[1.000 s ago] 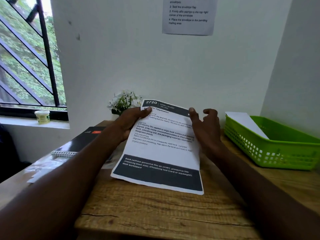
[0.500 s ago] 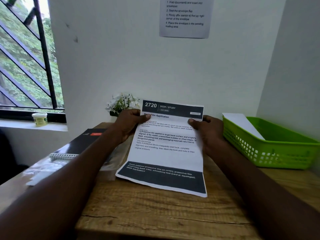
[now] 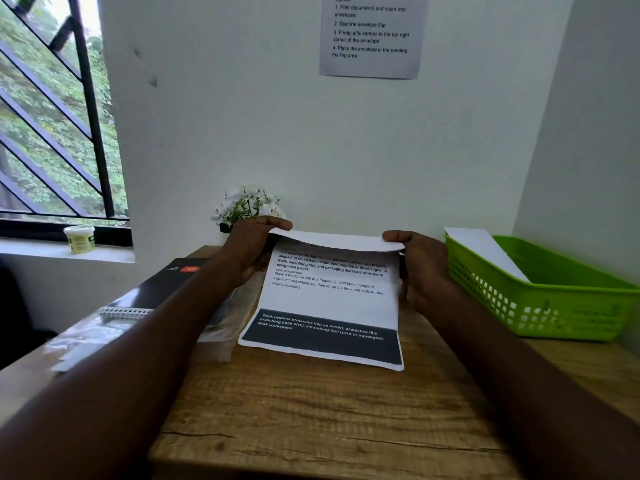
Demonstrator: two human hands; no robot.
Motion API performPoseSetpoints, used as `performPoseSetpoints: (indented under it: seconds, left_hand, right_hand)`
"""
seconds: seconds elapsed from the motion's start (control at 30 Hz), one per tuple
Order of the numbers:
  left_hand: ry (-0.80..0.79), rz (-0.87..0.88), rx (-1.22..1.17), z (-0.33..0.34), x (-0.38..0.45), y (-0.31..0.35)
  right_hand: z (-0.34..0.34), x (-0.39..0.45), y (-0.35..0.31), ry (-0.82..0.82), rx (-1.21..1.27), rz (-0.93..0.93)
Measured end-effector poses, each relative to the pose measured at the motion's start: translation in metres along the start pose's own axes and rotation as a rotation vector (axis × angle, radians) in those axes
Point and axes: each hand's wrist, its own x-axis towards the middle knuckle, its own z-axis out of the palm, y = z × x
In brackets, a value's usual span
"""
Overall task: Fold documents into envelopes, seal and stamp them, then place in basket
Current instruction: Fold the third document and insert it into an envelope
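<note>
A printed document [image 3: 329, 303] with a dark band along its near edge lies on the wooden desk [image 3: 329, 410]. Its far end curls up and over toward me, showing the white back. My left hand [image 3: 252, 251] pinches the far left corner of the sheet, and my right hand [image 3: 420, 268] pinches the far right corner. A green basket [image 3: 554, 299] stands at the right edge of the desk with a white envelope [image 3: 485, 251] leaning inside it.
A black spiral notebook [image 3: 162, 289] and clear plastic sleeves [image 3: 93, 337] lie to the left. White flowers [image 3: 246, 202] stand against the wall behind my hands. A small jar [image 3: 79, 239] sits on the window sill. An instruction sheet [image 3: 372, 34] hangs on the wall.
Both hands have lifted the document's far edge and bent it over toward me; the dark header band is now hidden under the fold.
</note>
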Motion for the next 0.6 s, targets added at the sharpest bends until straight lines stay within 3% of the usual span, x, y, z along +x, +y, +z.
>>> performPoseSetpoints:
  seconds: [0.2, 0.4, 0.5, 0.6]
  left_hand:
    - [-0.054, -0.095, -0.133, -0.001, -0.002, 0.006]
    - [-0.205, -0.050, -0.004, 0.005, -0.009, 0.004]
    - [-0.229, -0.009, 0.056, 0.005, -0.015, 0.009]
    - [-0.250, 0.060, 0.179, 0.004, -0.020, 0.015]
  right_hand:
    - [-0.003, -0.005, -0.005, -0.030, 0.082, 0.023]
    - [0.005, -0.006, -0.001, 0.034, -0.055, -0.228]
    - [0.003, -0.008, 0.002, 0.021, -0.262, -0.391]
    - [0.006, -0.016, 0.004, 0.055, -0.665, -0.709]
